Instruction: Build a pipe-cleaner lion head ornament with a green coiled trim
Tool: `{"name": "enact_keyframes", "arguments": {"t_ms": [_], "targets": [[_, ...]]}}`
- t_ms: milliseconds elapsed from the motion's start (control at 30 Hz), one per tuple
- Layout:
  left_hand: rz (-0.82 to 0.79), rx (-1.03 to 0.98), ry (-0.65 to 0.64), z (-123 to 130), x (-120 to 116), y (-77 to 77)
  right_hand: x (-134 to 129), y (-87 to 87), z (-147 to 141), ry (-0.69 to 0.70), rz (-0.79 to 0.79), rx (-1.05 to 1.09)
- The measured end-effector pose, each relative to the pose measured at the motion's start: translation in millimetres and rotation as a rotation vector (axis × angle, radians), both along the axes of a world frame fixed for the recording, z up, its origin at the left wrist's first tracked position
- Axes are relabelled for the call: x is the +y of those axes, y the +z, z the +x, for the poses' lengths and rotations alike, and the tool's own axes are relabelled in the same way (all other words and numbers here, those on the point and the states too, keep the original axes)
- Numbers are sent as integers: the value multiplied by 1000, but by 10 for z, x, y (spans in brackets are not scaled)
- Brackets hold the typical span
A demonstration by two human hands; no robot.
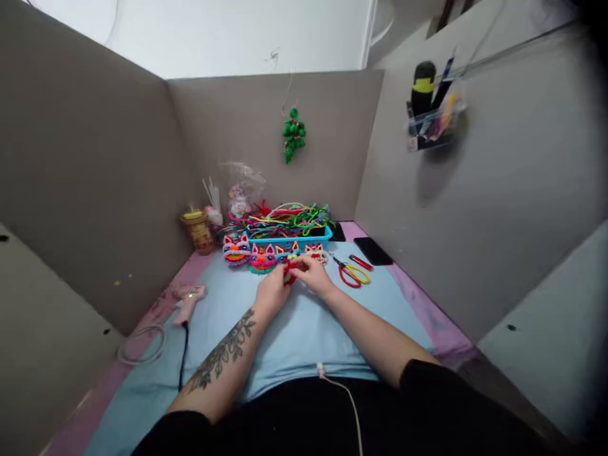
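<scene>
at the centre of the frame, a red pipe-cleaner piece (288, 272) sits between both hands. the left hand (272, 289) curls its fingers closed around it; the right hand (311, 273) has thumb and forefinger drawn together on its right side, pinching it. uneven squeezing could bend it out of shape, and a loosened left hold could let it slip. the row of pipe-cleaner animal heads (263, 258) stands just beyond the fingers, so a forward nudge could tip one. behind that row, the turquoise basket (311, 242) heaped with loose pipe cleaners (285, 220) limits reach. right of centre, open scissors (350, 273) and a red utility knife (361, 262) could nick a hand sweeping sideways. at left, the pink glue gun (186, 307) could burn if hot; its black cord (184, 354) runs near the left forearm and could catch.
</scene>
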State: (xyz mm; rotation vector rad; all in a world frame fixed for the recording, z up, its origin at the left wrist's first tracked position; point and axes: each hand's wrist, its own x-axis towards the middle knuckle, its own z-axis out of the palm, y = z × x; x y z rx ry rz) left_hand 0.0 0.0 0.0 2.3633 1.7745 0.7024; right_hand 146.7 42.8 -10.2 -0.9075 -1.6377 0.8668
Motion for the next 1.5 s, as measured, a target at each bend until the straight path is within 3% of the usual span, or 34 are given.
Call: {"name": "enact_keyframes", "arguments": {"t_ms": [200,367,600,733,967,1233,1500], "targets": [[-23,-1,22,9,20,-12,25,-21,-2,-53,52,-17],[-38,-86,34,-18,52,-38,52,-3,45,89,-58,147],[-64,-410,-111,-43,159,-111,92,38,106,165,-167,227],[-91,-469,-139,-58,205,-138,158,-8,142,184,-224,259],[-68,-323,-122,-58,138,-102,159,-4,156,207,-223,261],[13,-31,-27,-20,65,-71,66,52,81,74,-136,136],[65,106,-12,9,48,-16,8,69,48,-68,-21,-86]]}}
